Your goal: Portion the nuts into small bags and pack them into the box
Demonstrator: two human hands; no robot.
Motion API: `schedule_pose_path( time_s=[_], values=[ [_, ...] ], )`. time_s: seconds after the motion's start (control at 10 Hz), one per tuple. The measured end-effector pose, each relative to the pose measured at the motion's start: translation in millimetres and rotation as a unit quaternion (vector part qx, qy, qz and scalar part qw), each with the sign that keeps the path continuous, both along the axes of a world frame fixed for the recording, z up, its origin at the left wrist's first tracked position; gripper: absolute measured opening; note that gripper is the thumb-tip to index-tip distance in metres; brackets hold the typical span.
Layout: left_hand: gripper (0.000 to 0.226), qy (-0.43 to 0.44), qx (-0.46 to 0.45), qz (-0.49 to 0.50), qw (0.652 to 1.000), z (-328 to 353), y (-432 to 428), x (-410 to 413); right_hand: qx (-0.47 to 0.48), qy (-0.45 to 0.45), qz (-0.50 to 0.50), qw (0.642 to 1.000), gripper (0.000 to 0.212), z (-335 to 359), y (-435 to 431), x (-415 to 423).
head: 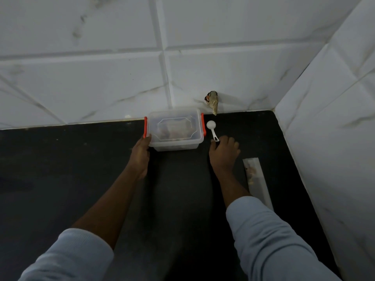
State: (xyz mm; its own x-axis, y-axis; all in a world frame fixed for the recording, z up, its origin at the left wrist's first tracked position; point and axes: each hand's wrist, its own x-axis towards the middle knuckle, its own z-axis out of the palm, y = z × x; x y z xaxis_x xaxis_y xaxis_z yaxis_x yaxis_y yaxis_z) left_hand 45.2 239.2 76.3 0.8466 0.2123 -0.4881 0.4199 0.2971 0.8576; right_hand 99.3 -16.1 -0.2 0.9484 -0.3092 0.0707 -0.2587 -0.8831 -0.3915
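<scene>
**Box lidded at the wall, both hands up at it**

Clear box (175,129) sits at 12 o'clock on the black counter (81,169), back edge against the tiled wall (101,78). Lid on, red latches at both ends; small bags with brownish contents show through, blurred.

Left hand (141,152) touches the box's near-left corner, thumb by the latch — grip can't be confirmed.

Right hand (223,151) at 1 o'clock, fingers curled narrow at the handle end of a white scoop (212,128) lying just right of the box.

Long clear bag strip (256,181) lies flat at 2 o'clock. Crumpled wrapper (212,101) at the wall, past the scoop.
</scene>
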Motion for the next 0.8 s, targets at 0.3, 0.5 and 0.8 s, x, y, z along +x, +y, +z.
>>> schedule_pose_path(
  time_s=[0.3,0.5,0.8],
  values=[
    [0.023,0.001,0.01,0.004,1.0,0.2,-4.3,-1.9,0.007,-0.011,0.008,1.0,0.033,-0.9,-0.3,-1.8],
    [0.025,0.009,0.013,0.01,1.0,-5.8,-3.4,0.4,0.003,-0.009,0.002,1.0,0.034,1.0,0.4,-2.7],
    [0.074,-0.014,0.139,0.066,0.988,-18.4,-0.4,-12.4,0.01,-0.029,0.003,1.0,0.04,5.9,-4.4,-11.6]
  ],
)
